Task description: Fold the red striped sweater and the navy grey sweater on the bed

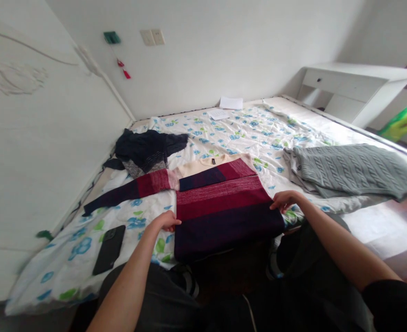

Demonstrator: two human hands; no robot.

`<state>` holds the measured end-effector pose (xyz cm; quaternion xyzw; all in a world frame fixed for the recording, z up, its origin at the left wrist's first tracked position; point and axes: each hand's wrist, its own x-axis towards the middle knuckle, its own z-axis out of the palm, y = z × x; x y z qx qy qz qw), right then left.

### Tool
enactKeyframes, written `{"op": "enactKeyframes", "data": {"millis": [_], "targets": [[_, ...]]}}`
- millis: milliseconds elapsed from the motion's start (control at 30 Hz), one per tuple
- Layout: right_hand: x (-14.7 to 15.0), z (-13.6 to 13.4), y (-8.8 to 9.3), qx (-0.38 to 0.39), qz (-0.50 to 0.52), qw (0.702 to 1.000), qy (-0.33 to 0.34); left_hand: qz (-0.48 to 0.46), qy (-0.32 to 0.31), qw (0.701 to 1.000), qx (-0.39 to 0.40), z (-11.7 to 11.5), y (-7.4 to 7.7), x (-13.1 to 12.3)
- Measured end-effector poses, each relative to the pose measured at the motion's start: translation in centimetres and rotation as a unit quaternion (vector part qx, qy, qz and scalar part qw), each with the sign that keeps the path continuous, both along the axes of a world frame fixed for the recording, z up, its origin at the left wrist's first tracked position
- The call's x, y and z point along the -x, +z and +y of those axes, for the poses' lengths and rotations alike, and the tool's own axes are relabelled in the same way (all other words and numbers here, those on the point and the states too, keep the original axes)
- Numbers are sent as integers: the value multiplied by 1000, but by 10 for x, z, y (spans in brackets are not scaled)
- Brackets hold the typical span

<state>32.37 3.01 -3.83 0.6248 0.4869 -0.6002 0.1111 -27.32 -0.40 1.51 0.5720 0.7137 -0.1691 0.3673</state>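
Left grip (167,221) at striped sweater's (224,216) left edge | right grip (282,201) at right edge | closure unclear

The green bag (405,119) at the right edge is cut off, and the collar label (213,161) is too small to read.

Bright, even indoor light, soft shadows, strong wide-angle distortion toward the frame edges.
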Motion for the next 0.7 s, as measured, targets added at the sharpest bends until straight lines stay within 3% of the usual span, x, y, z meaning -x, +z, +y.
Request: {"op": "enactKeyframes", "data": {"millis": [167,267,500,700], "targets": [[-6,7,-1,64,-30,996,54,14,-13,999,41,1,-2,2],[-5,18,-3,72,-3,996,46,9,-12,998,60,7,3,5],[-3,69,-16,-70,78,984,-143,-4,-4,999,54,25,18,7],[1,123,-33,-175,151,933,-275,-1,17,999,32,36,9,11]]}}
